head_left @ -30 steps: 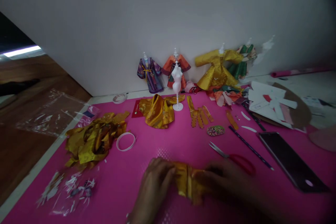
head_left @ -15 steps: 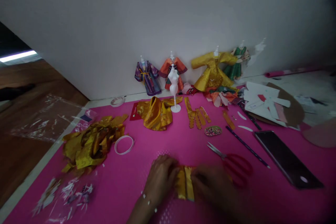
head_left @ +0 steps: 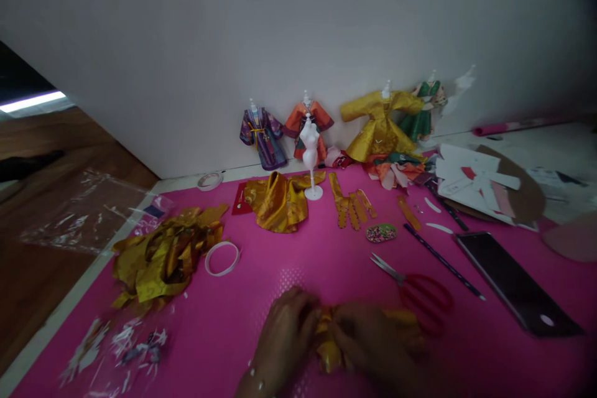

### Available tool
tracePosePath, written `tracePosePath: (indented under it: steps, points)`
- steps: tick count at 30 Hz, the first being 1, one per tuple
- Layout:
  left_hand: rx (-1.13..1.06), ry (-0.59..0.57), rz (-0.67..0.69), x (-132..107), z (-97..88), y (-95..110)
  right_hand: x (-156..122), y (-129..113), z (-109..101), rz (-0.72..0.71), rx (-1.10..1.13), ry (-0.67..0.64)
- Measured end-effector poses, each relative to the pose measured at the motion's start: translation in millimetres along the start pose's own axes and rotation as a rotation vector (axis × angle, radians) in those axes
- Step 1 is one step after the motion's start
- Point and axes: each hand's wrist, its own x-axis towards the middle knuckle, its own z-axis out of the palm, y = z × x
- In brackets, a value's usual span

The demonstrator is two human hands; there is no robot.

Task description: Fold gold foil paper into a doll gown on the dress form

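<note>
Bunched tighter, gold cloth is pinched by left hand and right hand — mat open leftward.

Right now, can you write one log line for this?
left hand: holds gold cloth | right hand: holds gold cloth | scissors: beside right hand

Both hands sit low in the frame, at bottom centre. We note the left hand with its wrist at the lower edge, just left of centre, back of the hand turned up, fingers bent inward towards the right. Small pale specks show on that wrist. The right hand lies just beside it, bottom centre-right, blurred and dim, with its fingers curled towards the left hand. The fingertips of the two meet in the middle. The forearms are mostly out of frame.
</note>
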Motion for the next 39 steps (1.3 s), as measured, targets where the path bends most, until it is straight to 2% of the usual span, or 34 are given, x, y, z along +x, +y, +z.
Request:
tracePosePath:
  steps: [6,11,16,19,25,28,32,36,39]
  points:
    - [-0.032,-0.002,-0.041,-15.2,-0.2,-0.8,-10.5,5.4,0.5,-0.019,0.094,-0.007]
    - [-0.046,-0.061,-0.130,-22.2,0.4,5.1,-19.5,6.1,-2.3,0.024,0.168,-0.001]
    - [-0.168,-0.133,-0.146,-20.8,8.0,6.8,-27.5,-0.3,-9.7,0.014,0.241,-0.093]
    - [-0.274,-0.117,-0.146,-20.3,12.5,2.6,-31.0,-1.3,-14.7,-0.011,0.259,-0.135]
    - [-0.350,-0.123,-0.158,-23.6,14.1,3.3,-31.1,0.5,-22.9,0.023,0.225,-0.010]
    - [-0.348,-0.125,-0.169,-24.7,13.6,8.2,-30.7,1.6,-22.6,0.048,0.234,0.012]
    - [-0.343,-0.126,-0.171,-24.8,14.8,12.8,-29.0,5.1,-14.9,0.064,0.349,-0.016]
    - [-0.377,-0.126,-0.178,-24.8,16.4,15.0,-24.8,9.4,-3.8,0.060,0.386,0.053]
    - [-0.463,-0.126,-0.214,-24.1,16.7,17.2,-22.4,10.7,-1.1,0.045,0.482,0.041]
